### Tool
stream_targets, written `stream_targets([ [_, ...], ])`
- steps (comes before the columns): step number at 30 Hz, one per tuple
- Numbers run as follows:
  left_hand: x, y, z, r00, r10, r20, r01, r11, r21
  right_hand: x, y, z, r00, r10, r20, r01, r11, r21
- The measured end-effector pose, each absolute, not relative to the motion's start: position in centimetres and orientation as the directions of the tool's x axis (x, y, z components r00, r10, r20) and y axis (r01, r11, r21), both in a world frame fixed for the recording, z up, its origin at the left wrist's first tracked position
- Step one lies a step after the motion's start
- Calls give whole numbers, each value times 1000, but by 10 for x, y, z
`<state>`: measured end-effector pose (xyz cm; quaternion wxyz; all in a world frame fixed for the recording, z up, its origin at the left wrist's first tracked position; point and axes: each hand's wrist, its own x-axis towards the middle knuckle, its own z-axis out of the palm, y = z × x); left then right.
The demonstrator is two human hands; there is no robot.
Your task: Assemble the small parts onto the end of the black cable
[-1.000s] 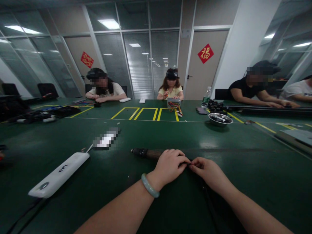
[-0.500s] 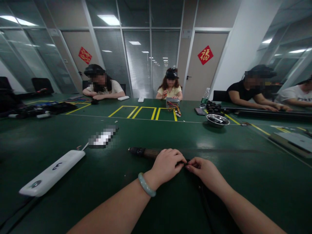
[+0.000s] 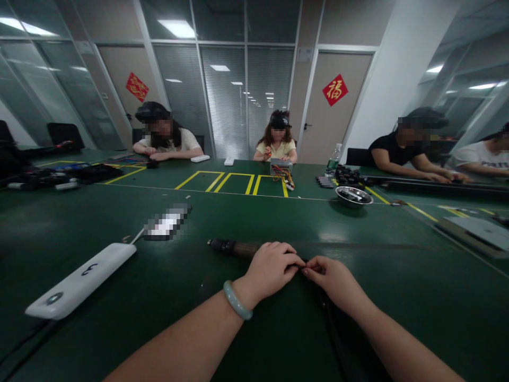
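Observation:
My left hand [image 3: 271, 269], with a pale green bangle on the wrist, and my right hand [image 3: 333, 278] meet fingertip to fingertip on the green table [image 3: 377, 249]. Both are pinched shut on something small and dark between them; I cannot make out what it is. Just beyond my left hand lies a dark, long tool [image 3: 234, 247] with a black tip pointing left. A dark cord or strap runs from under my right hand toward me.
A white power strip [image 3: 81, 280] lies at left, with a blurred white item [image 3: 166, 222] beyond it. A metal bowl [image 3: 353, 196] sits at right. Several people sit round the far and right edges. Yellow tape boxes mark the table's middle.
My hands stay pinched together in the same place. The view has shifted a little, so the table things sit slightly lower and further left.

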<state>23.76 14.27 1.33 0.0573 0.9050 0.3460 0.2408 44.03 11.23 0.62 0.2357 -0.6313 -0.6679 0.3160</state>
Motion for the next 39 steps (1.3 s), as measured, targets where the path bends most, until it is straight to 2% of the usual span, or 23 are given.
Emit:
stream_targets([
  [16, 237, 142, 15, 641, 656, 397, 595, -753, 282, 440, 110, 12, -86, 991, -106, 696, -16, -718],
  [27, 238, 143, 13, 642, 659, 392, 616, -748, 247, 438, 109, 12, -151, 987, -60, 716, 67, -695],
  [32, 238, 143, 13, 645, 653, 396, 609, -753, 250, 437, 106, 17, -102, 994, -46, 767, 49, -640],
  [39, 238, 145, 11, 649, 649, 398, 600, -757, 257, 438, 103, 18, 19, 996, -86, 802, -66, -593],
])
